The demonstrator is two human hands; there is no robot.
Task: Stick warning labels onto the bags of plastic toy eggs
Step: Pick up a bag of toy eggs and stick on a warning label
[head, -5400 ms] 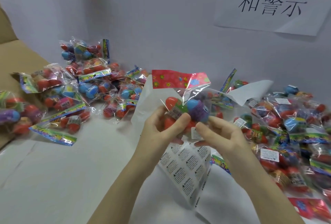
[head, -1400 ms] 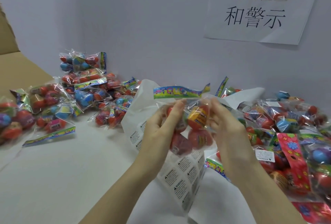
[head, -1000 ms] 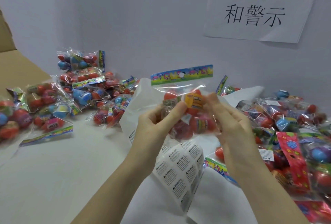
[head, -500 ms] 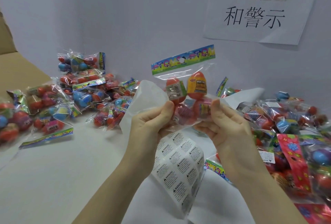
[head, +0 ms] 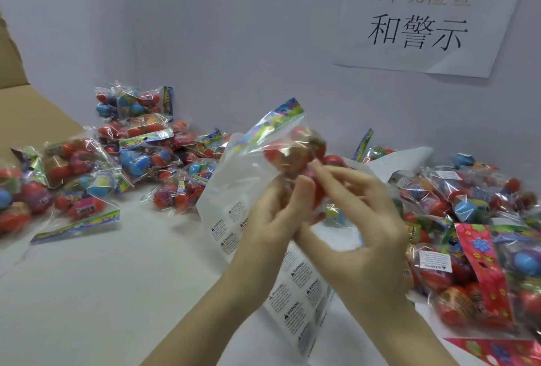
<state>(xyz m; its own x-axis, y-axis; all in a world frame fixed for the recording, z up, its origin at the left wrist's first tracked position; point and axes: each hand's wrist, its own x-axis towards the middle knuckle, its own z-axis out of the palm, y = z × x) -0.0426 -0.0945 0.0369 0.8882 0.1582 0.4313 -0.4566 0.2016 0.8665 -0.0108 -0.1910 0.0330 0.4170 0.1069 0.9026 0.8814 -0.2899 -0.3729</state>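
While it is held up at the centre of the frame, the bag of toy eggs is tilted, its printed header strip pointing to the upper left and its red eggs bunched toward the fingers. The bag is gripped from below by the left hand, fingers curled and the thumb pressed against the film; the right hand is curled beside it, fingertips touching the bag, though motion blur hides whether a label is pinched between them. Just beneath the hands the label sheet lies curled on the table, with rows of warning stickers showing. No fresh label can be made out on the held bag, so the step is judged to be turning the bag to find a flat face. It would be done best if the film were pulled taut over one egg and the sticker laid on smooth film, clear of the header strip and the crinkled seams, then rubbed down from one edge. Open table is left at the lower left of the frame. A pile of bags at left sits at the middle left, against the wall, and a pile of bags at right, several bearing white labels, crowds the right edge close to the right forearm. A paper sign is fixed to the wall at the upper right.
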